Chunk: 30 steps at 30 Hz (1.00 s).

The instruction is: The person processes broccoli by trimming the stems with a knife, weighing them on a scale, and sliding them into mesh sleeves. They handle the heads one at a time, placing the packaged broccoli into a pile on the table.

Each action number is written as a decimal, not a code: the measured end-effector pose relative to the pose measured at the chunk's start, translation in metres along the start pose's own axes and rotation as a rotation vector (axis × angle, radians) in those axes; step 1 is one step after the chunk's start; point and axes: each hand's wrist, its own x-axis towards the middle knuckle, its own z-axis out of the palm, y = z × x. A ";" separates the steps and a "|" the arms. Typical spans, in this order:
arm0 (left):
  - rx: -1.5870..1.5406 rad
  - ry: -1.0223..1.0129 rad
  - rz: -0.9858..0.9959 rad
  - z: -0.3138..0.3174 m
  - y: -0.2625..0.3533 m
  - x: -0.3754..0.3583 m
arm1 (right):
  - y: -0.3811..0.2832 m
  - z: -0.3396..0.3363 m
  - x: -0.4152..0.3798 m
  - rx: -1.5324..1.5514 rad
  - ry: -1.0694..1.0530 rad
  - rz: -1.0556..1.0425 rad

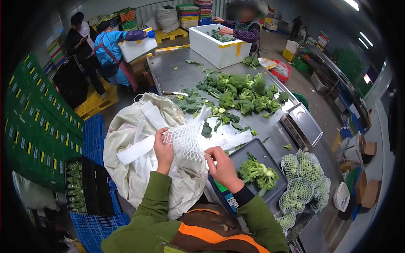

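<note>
Your left hand [163, 151] pinches one edge of the white mesh sleeve [185, 141], and your right hand [219, 165] has its fingertips closed on the lower edge, so the sleeve hangs stretched between them. Pull unevenly and the thin strands could tear, or slip from that light right-hand pinch. Your right cuff sits just beside the scale's keypad [231, 201]; a dropped wrist could press a key. Under that forearm, the cut broccoli [258, 173] lies loose on the scale tray [271, 157], where a nudge could shift it. To your left, flat sleeves [137, 149] overlap on the pale sack [120, 126] and may tangle or slide off. To your right, netted heads [303, 168] lean on one another, so a bump could set them rolling. Farther out, a knife [175, 93] lies among leaves beside the broccoli heap [242, 90]; reaching there carelessly risks a cut.
</note>
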 end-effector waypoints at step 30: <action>-0.016 -0.674 0.159 0.108 0.068 -0.115 | 0.025 -0.065 -0.025 0.511 0.465 0.180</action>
